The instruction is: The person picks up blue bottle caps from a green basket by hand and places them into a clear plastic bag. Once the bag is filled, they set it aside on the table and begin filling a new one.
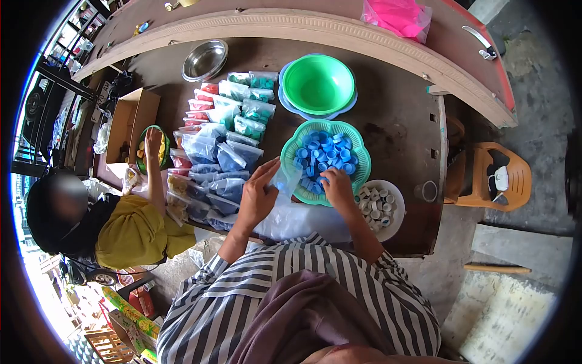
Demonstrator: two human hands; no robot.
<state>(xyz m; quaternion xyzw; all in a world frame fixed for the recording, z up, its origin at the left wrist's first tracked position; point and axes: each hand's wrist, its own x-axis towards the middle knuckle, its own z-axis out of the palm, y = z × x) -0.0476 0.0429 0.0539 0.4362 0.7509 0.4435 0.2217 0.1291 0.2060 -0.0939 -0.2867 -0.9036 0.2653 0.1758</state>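
Observation:
My left hand grips a clear plastic bag at the near-left rim of a pale green scalloped basket. Blue bottle caps fill the middle of that basket. At its near side my right hand reaches in, fingers curled down on the caps and partly hidden. Below the basket, a pile of clear plastic bags lies along the table edge. A white bowl of whitish caps sits just right of my right hand.
Filled bags stand in rows on the left. Behind the basket are a bright green basin and metal bowls. A co-worker's hand reaches into a green basket beside a cardboard box. An orange chair stands right.

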